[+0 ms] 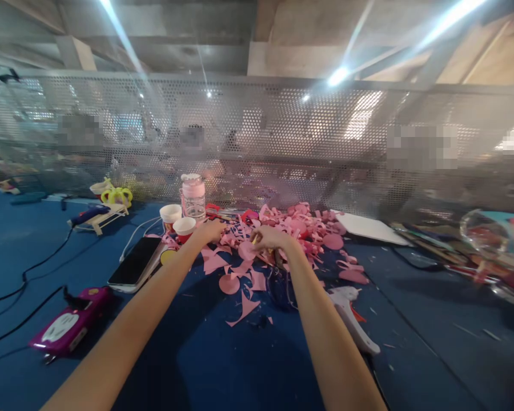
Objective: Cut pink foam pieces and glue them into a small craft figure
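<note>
A loose heap of pink cut pieces (297, 228), strips, discs and scraps, spreads over the blue table (223, 365). My left hand (213, 230) reaches to the heap's left side, beside two paper cups; its fingers are too blurred to read. At the heap's middle, my right hand (269, 237) has its fingers curled together in a pinch beside a pink disc (246, 250). Something small and yellowish shows at those fingertips, too small to name. Dark blue loops (280, 288), resembling scissor handles, lie beneath my right wrist. Another pink disc (229, 283) lies nearer to me.
Left stand a pink-lidded bottle (193, 197), a white cup (171, 214), a phone (136, 261), a purple power strip (71, 322) and a small wooden rack (105, 218). A white glue gun (354, 319) lies right of my right forearm. A perforated metal screen (257, 131) closes the back.
</note>
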Demonstrator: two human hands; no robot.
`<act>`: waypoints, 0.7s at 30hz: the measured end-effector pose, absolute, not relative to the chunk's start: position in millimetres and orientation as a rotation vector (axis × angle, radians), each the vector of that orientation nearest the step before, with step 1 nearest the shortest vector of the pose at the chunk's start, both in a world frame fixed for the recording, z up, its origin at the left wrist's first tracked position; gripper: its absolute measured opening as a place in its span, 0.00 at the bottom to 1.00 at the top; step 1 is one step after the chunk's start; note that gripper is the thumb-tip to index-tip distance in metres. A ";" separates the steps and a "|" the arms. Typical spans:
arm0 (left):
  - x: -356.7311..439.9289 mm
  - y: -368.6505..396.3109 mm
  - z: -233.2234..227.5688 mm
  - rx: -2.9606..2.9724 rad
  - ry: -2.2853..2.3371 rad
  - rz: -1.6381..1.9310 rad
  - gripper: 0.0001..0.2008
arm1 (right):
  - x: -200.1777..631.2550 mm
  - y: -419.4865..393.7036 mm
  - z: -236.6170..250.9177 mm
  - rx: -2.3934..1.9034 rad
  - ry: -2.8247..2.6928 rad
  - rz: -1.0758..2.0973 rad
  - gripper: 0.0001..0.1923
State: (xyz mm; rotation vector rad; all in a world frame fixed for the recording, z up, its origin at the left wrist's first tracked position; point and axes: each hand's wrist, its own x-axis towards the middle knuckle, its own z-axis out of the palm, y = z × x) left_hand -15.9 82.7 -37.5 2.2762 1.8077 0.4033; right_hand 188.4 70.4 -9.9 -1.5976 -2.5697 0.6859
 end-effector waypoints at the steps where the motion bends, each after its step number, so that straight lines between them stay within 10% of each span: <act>1: -17.0 83.3 -40.6 2.280 1.782 0.391 0.16 | 192.9 70.4 -6.2 -1.580 -2.552 0.694 0.16; 21: -50.6 68.3 10.4 1.543 0.841 0.605 0.17 | 212.5 62.9 24.0 -1.013 -1.429 1.189 0.05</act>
